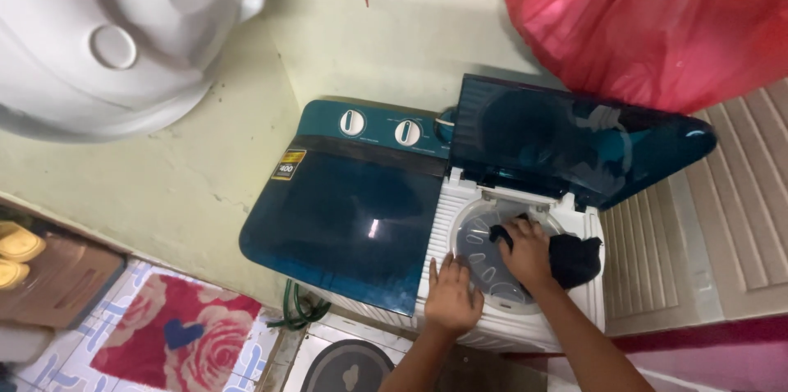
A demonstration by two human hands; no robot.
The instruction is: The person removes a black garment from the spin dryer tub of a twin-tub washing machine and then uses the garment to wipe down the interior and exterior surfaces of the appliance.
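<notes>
my left hand (451, 298) lies flat, fingers spread, on the washer's spin tub rim (439, 232); right hand (527, 251) inside it, gripping dark crumpled cloth (573, 261)

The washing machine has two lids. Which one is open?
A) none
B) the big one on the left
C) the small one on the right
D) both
C: the small lid stands tilted up over the tub where both hands work, while the big lid lies flat.
</notes>
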